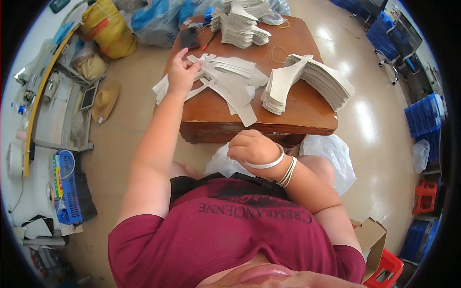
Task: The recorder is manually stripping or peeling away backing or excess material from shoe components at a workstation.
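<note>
The left hand (181,73) presses flat, fingers spread, on loose white cut pieces (225,81) at the worktop's (307,113) left edge; they could slide off. The right hand (252,146) is curled near; whether it holds anything cannot be told.

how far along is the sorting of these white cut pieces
Done: two neat stacks, one fanned stack at the table's right, another stack at the back. In hand: the left hand presses on the loose pile; the right hand is off the table. Left: that unstacked pile.
</note>
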Demonstrator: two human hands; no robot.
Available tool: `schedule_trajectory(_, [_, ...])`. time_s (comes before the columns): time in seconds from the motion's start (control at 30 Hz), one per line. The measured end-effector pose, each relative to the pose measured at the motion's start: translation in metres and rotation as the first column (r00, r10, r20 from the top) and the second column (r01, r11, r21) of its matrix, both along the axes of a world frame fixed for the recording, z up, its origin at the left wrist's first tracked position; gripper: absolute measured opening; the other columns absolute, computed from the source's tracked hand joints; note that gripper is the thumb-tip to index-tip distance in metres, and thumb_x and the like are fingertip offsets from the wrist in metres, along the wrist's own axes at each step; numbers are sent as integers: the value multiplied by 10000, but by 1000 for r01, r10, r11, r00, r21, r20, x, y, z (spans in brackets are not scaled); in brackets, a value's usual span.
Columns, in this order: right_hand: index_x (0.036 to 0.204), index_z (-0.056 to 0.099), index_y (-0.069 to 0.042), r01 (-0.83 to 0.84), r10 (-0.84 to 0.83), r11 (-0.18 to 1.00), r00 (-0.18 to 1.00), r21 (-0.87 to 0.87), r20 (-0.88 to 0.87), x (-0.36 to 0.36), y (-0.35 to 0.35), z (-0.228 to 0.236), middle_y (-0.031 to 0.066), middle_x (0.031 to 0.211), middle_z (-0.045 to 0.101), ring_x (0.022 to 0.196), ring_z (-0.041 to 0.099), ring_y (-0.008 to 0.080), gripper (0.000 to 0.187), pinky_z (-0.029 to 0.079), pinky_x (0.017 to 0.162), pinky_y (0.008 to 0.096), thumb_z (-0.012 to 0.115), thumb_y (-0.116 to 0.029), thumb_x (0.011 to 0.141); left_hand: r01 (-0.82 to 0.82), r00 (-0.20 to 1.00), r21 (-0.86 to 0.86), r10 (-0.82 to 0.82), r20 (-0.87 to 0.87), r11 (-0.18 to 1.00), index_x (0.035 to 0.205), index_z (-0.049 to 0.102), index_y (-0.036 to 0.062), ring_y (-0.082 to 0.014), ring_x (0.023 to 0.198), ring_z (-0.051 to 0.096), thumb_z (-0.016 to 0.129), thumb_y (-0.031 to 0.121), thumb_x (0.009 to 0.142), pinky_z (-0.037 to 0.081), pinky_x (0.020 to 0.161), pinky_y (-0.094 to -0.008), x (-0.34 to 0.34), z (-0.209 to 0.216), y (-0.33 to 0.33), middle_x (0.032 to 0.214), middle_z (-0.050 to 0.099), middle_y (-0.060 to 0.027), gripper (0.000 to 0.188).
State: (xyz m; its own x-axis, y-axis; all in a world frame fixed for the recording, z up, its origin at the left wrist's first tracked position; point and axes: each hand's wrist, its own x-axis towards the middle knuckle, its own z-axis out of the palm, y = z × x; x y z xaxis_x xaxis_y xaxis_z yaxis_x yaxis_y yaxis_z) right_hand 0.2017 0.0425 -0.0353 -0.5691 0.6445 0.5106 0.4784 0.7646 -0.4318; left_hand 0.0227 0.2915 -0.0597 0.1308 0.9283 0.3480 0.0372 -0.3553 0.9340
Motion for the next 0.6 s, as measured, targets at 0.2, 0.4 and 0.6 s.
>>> schedule_trajectory(0.2, [911, 656, -66, 165, -151, 978, 982, 124, -113, 1, 15, 6, 75, 904, 628, 821, 609, 264, 267, 474, 718, 365, 683, 38, 667, 306, 910, -205, -348, -225, 930, 951, 710, 20, -75, 665, 589, 754, 84, 833, 480, 598, -207, -22, 60, -106, 793, 684, -25, 141])
schedule_trajectory(0.4, [918, 665, -71, 281, -243, 944, 947, 172, -212, -3, 23, 7, 59, 894, 614, 794, 595, 244, 287, 480, 716, 355, 690, 19, 647, 479, 814, -257, -534, -229, 840, 1044, 710, 24, -107, 733, 609, 659, 4, 880, 499, 688, -255, -20, 40, -159, 856, 670, -42, 173])
schedule_trajectory(0.6, [945, 678, -70, 320, -258, 911, 934, 260, -246, -7, 26, 3, 46, 902, 631, 779, 598, 231, 349, 464, 684, 349, 706, 21, 610, 536, 839, -23, -536, -95, 844, 1094, 702, 30, -146, 820, 613, 627, -82, 854, 488, 694, -243, -17, 39, -161, 891, 607, -45, 275])
